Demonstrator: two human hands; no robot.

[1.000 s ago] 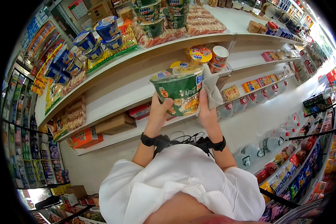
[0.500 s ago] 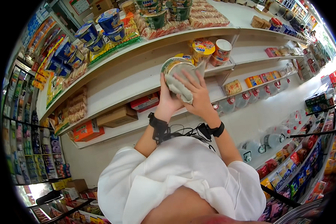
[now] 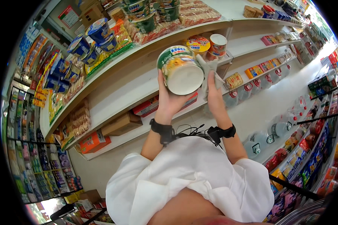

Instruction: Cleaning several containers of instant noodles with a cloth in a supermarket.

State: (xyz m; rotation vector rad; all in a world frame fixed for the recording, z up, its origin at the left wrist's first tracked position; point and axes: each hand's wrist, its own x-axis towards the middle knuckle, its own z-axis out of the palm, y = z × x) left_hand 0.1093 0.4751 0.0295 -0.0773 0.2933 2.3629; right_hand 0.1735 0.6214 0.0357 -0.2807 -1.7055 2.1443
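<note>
My left hand is closed round a green and white instant noodle cup. The cup is tipped so that its white bottom faces me. In my right hand is a crumpled grey cloth, pressed against the cup's right side. Just beyond, on the middle shelf, stand a yellow-lidded noodle cup and an orange and white cup.
Along the top shelf are green noodle cups, blue noodle cups and bagged noodles. A cardboard box and an orange box sit low down. Large water bottles stand by the shelf's foot.
The cup has turned, so its white bottom and printed side now show. My right hand with the cloth has moved from over the cup to its right side.
</note>
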